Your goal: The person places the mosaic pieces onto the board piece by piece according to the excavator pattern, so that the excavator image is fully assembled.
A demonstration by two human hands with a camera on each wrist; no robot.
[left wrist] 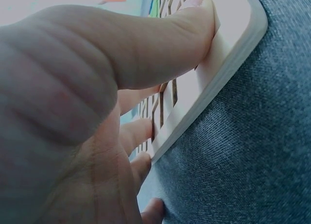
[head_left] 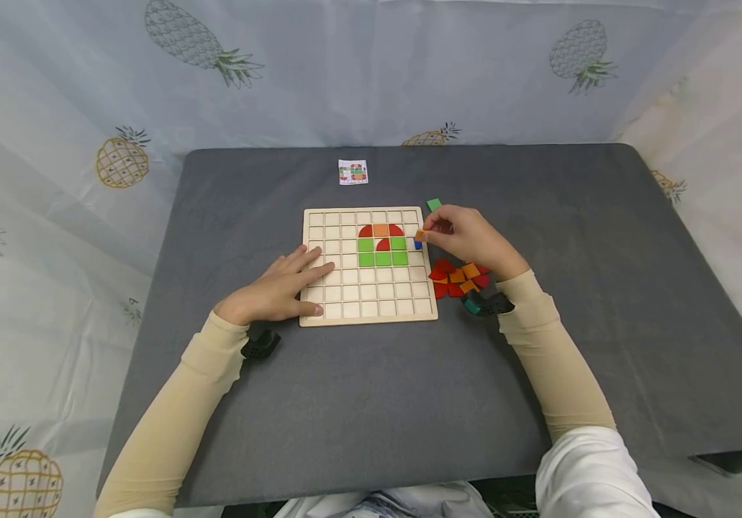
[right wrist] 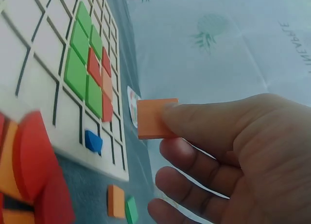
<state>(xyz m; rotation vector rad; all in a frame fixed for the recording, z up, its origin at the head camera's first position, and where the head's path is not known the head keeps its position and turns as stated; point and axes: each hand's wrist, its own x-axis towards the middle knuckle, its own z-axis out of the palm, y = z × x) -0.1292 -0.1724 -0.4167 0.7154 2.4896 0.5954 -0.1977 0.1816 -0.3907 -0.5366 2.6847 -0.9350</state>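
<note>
A pale wooden grid board [head_left: 368,322] lies on the table. My left hand [head_left: 276,289] rests on its left edge with fingers spread, the thumb [left wrist: 165,44] on the near corner. Above the board's right edge, my right hand [head_left: 471,236] pinches an orange square tile [right wrist: 151,121] between thumb and fingers. Set in the grid are green square tiles [head_left: 383,260], red curved-edge tiles [head_left: 366,231] and one orange square [head_left: 380,230]. A small blue tile [right wrist: 93,141] sits near the board's right edge, partly behind the held tile in the head view.
Red and orange tiles [head_left: 455,289] are heaped just right of the board, below my right wrist. A green tile [head_left: 434,205] and another orange tile [right wrist: 116,201] lie off its right side. Beyond the board is a small pattern card [head_left: 353,173] on the grey tabletop [head_left: 358,403].
</note>
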